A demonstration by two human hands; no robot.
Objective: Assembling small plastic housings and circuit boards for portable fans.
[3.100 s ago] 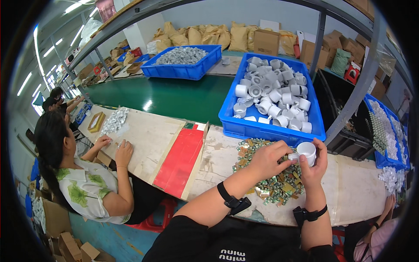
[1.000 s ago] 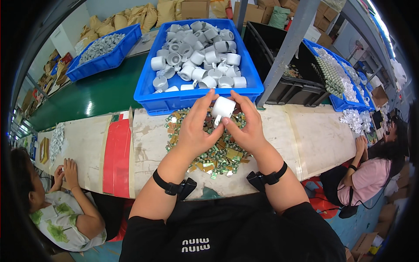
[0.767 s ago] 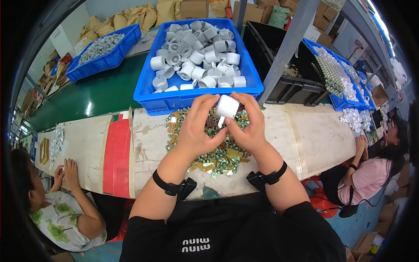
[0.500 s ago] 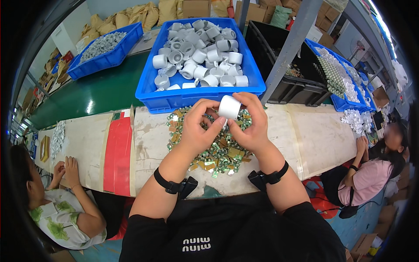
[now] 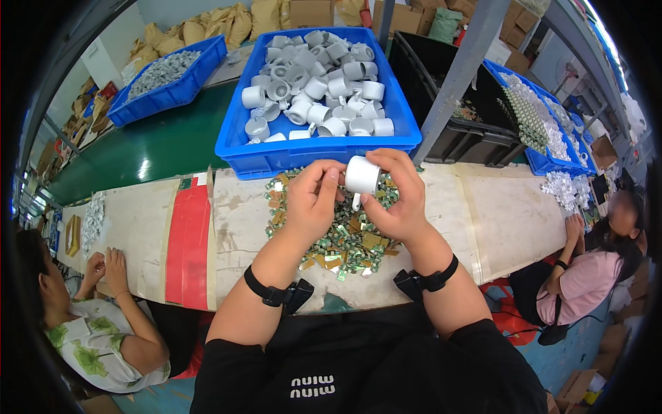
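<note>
My right hand (image 5: 398, 196) grips a white cup-shaped plastic housing (image 5: 362, 175) with a small stem at its lower end. The housing is tilted, its smooth round side toward me. Just to its left, my left hand (image 5: 314, 200) is closed, thumb and forefinger pressed together; what they pinch, if anything, is hidden. Below both hands lies a heap of small green and tan circuit boards (image 5: 352, 241) on the worktable (image 5: 255, 200). Beyond the hands, a blue bin (image 5: 317, 148) holds many similar white and grey housings (image 5: 314, 90).
A grey metal post (image 5: 455, 83) rises right of the bin, before a black crate (image 5: 476, 141). Co-workers sit at left (image 5: 103, 324) and right (image 5: 586, 276). Another blue bin (image 5: 165, 90) stands far left, and red tape (image 5: 187, 248) crosses the table.
My left hand has drawn slightly away from the housing, its fingers closing together. The housing has turned and dropped a little in my right hand, showing more of its stem.
</note>
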